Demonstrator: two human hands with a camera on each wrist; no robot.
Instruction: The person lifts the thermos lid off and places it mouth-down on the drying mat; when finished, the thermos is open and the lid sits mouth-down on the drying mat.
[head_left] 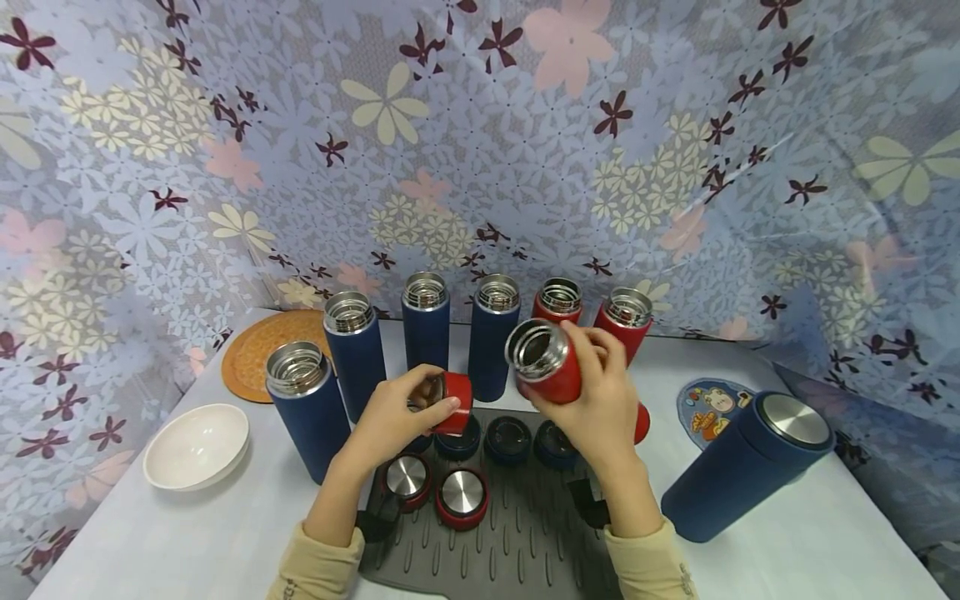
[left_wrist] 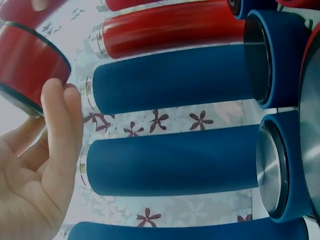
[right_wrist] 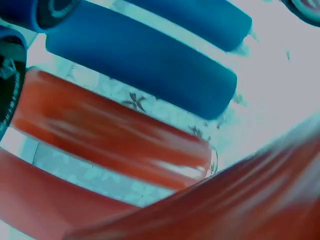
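Observation:
My left hand [head_left: 390,417] holds a red thermos lid [head_left: 456,403] between thumb and fingers, raised above the mat. The same lid [left_wrist: 32,62] and hand [left_wrist: 47,160] show at the left of the left wrist view. My right hand [head_left: 603,400] grips a red thermos [head_left: 558,375] with no lid, its steel mouth tilted up and leftward. Lid and mouth are apart. That bottle's red side [right_wrist: 250,205] fills the lower right of the right wrist view, where the hand is not seen. Behind stand two lidless red thermoses, one [head_left: 622,321] right of the other [head_left: 557,300].
Several lidless blue thermoses [head_left: 424,321] stand behind and left. The grey mat [head_left: 525,533] carries red lids [head_left: 462,493] and blue lids [head_left: 507,439]. A lidded blue thermos [head_left: 742,467] stands right, near a cartoon coaster [head_left: 708,408]. Left are a white bowl [head_left: 197,446] and an orange round mat [head_left: 247,358].

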